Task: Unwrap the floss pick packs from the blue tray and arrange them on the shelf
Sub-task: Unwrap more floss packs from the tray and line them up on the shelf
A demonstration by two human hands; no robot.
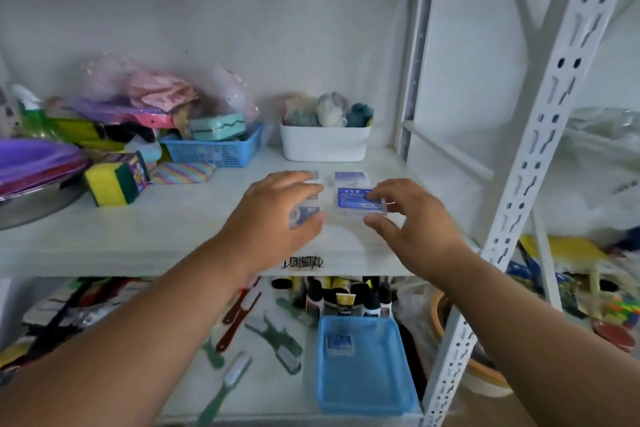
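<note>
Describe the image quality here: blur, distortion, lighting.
Head view: wide-angle bending bows the shelf upright and shelf edge; the left hand is slightly motion-blurred, as are the packs beneath it; the label under the right hand is too soft to read; lighting is flat, shadows faint.

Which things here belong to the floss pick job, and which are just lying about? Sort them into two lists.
Job:
floss pick packs on the shelf
blue tray
one pack left in the tray
left hand, over packs
right hand, at the labelled pack

Lying about:
white bin
blue basket
yellow-green sponge
brushes
</note>
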